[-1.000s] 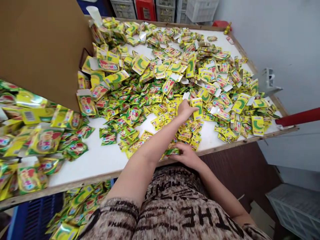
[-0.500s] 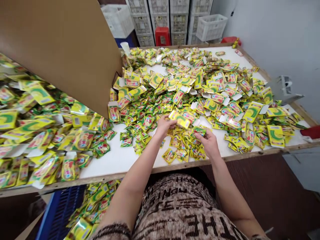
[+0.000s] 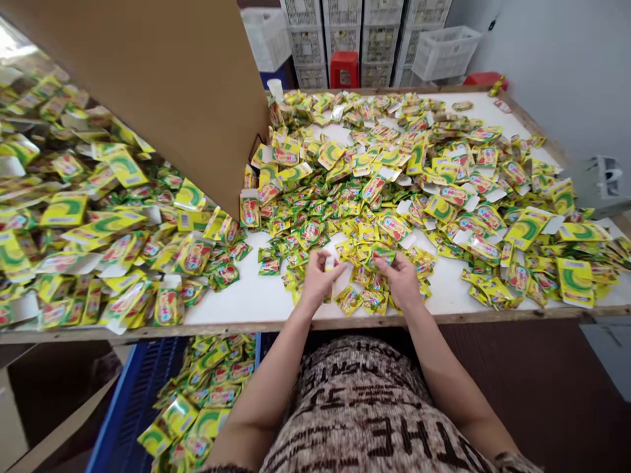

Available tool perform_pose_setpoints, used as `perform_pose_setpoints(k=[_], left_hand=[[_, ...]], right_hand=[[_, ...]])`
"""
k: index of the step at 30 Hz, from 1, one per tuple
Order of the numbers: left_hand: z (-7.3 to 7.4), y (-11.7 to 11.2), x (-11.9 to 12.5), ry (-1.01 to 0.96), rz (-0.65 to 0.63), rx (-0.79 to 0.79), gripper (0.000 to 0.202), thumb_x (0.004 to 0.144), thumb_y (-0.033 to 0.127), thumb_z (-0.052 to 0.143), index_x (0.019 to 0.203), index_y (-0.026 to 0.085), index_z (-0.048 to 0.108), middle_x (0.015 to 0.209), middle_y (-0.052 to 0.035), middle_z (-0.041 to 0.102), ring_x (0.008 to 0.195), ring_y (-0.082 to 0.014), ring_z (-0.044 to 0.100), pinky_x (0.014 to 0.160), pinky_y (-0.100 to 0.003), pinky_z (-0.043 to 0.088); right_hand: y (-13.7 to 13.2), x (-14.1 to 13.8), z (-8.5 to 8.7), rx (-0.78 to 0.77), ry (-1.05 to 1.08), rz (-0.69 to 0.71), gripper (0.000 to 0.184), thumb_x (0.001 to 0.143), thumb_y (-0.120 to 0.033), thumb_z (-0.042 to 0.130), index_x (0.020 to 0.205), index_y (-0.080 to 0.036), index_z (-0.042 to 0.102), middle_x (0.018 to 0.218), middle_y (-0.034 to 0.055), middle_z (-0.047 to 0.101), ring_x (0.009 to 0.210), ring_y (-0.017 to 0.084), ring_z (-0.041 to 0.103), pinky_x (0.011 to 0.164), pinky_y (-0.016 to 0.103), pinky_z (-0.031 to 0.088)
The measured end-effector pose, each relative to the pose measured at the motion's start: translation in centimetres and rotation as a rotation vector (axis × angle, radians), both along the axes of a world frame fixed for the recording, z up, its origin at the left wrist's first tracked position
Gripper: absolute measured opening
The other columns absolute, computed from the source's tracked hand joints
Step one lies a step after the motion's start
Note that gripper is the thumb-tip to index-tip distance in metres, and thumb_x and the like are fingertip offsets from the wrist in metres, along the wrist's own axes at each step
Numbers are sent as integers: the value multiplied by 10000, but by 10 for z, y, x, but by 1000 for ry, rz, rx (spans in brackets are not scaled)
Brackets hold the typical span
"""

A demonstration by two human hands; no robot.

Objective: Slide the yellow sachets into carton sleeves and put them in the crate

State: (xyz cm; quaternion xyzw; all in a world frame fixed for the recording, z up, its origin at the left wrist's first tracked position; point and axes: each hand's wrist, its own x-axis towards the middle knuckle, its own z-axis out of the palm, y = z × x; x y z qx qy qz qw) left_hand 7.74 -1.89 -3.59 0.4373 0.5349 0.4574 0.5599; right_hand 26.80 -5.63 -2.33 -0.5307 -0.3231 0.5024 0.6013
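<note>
My left hand is closed around a small carton, its white open end facing up between thumb and fingers. Most of that carton is hidden by the hand. A green-and-red sachet is pinched in the fingertips of my right hand, a short way to the right. Below and between the hands lie loose yellow sachets near the table's front edge. Just beyond the hands spreads a heap of green sachets.
Many yellow cartons with white flaps cover the white table. A tall cardboard panel stands at left, with more cartons beside it. Below the front edge is a blue crate of cartons. White crates and a red stool stand behind.
My left hand has drawn the carton down toward me and turned it, so its white open end shows. My right hand keeps the sachet. The camera view has shifted left.
</note>
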Motion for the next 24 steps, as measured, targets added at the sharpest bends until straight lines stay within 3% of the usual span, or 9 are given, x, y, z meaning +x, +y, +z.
perform_pose_setpoints(k=[3, 7, 10, 13, 16, 18, 20, 22, 24], left_hand=[[-9, -10, 16, 493, -26, 304, 809, 581, 363, 870, 1280, 201, 494, 1227, -132, 643, 1124, -298, 619, 1002, -456, 473], [-17, -20, 30, 657, -65, 433, 731, 696, 318, 792, 1340, 176, 477, 1337, -185, 574, 1233, -344, 547, 1098, -493, 378], [-20, -26, 36, 656, -40, 425, 661, 755, 221, 696, 1373, 160, 472, 1274, -201, 588, 1235, -353, 525, 1108, -498, 341], [-18, -30, 43, 622, -59, 380, 672, 744, 155, 658, 1388, 152, 466, 1249, -204, 580, 1225, -356, 506, 1101, -512, 322], [-11, -34, 44, 499, -80, 313, 767, 673, 175, 746, 1388, 179, 469, 1242, -167, 581, 1165, -324, 521, 1061, -466, 363], [-5, -36, 39, 363, -98, 212, 798, 625, 199, 800, 1364, 200, 500, 1115, -105, 621, 1022, -264, 571, 957, -396, 431], [-2, -38, 30, 223, -142, 107, 710, 596, 219, 832, 1264, 213, 591, 954, -36, 632, 871, -201, 582, 840, -325, 456], [-2, -41, 18, 116, -205, 33, 486, 603, 259, 841, 1059, 199, 683, 827, 3, 622, 787, -164, 570, 774, -285, 450], [-3, -44, 7, -10, -243, -35, 333, 630, 310, 836, 897, 183, 682, 776, 13, 627, 767, -149, 572, 764, -273, 456]], right_hand=[[2, -10, 22, 109, -144, -13, 267, 768, -383, 752, 957, -212, 672, 880, 11, 696, 601, 121, 555, 541, 265, 478], [4, -24, 28, 146, -552, 46, 199, 776, -362, 708, 898, -206, 690, 845, 32, 681, 737, 172, 581, 675, 300, 479], [3, -26, 19, 142, -828, 180, 116, 768, -309, 666, 717, -205, 660, 708, 18, 605, 686, 167, 525, 659, 296, 424], [5, -21, 15, 114, -996, 297, 156, 745, -245, 626, 599, -203, 587, 636, 9, 540, 635, 158, 464, 613, 287, 359], [13, -11, 24, 83, -1122, 385, 99, 737, -206, 626, 643, -192, 599, 664, 14, 565, 648, 159, 461, 615, 279, 329], [19, -5, 34, 100, -1142, 543, 48, 750, -182, 633, 702, -186, 633, 690, 11, 594, 669, 160, 489, 624, 273, 325], [24, -1, 44, 126, -1137, 772, 46, 740, -143, 654, 724, -185, 662, 703, 10, 618, 692, 163, 520, 633, 271, 329], [27, -3, 52, 156, -1117, 949, 92, 719, -101, 675, 755, -184, 691, 739, 18, 645, 726, 170, 547, 651, 271, 344], [28, -8, 55, 181, -1055, 956, 172, 729, -86, 683, 864, -188, 710, 800, 21, 667, 752, 170, 564, 669, 270, 369]])
